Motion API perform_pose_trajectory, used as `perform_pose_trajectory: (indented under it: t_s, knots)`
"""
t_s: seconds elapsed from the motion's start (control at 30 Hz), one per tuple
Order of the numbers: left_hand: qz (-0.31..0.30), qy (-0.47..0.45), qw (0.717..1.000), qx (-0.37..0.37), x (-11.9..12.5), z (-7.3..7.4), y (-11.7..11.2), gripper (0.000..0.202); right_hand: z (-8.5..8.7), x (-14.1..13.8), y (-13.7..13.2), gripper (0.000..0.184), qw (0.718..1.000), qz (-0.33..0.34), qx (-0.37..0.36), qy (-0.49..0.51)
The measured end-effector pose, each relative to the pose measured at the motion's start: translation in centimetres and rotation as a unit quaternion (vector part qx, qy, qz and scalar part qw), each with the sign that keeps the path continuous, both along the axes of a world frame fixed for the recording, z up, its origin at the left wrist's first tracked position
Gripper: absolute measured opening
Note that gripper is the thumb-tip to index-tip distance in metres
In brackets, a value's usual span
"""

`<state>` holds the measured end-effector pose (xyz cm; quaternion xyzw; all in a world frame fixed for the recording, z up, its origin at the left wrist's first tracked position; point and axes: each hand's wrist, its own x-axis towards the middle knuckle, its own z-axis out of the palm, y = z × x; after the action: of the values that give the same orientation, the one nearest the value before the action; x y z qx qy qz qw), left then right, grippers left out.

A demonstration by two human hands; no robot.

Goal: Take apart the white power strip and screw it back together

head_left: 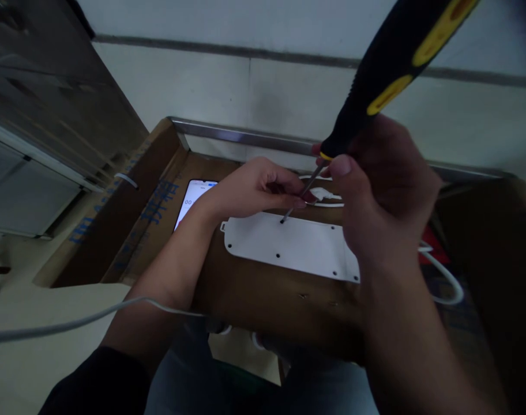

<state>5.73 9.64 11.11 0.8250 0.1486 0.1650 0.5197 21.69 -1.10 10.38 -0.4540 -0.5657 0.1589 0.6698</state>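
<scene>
Phone screen (pixel 194 199) beside my left hand (pixel 254 187): "00" legible, rest too small. Cardboard box flap (pixel 135 225): blue Chinese print (pixel 159 200), unreadable.

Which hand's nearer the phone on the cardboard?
Left. The left hand is right beside the phone, its wrist partly covering it. The right hand, gripping a screwdriver, is farther off, past the left hand, above the white power strip.
</scene>
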Motion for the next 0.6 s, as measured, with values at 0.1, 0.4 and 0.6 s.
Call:
perform_pose_trajectory:
  t_s: [0.1, 0.4, 0.6]
  knots:
    - [0.018, -0.009, 1.0, -0.006, 0.06, -0.15, -0.18, 0.011, 0.1, -0.11, 0.14, 0.041, 1.0, 0.012, 0.018, 0.011]
    - [-0.003, -0.046, 0.999, 0.018, 0.45, -0.55, -0.04, 0.02, -0.31, 0.56, 0.62, 0.03, 0.997, -0.013, 0.062, -0.037]
    - [-0.001, -0.052, 0.998, 0.025, 0.39, -0.54, -0.11, 0.019, -0.39, 0.54, 0.62, 0.031, 0.997, -0.016, 0.066, -0.034]
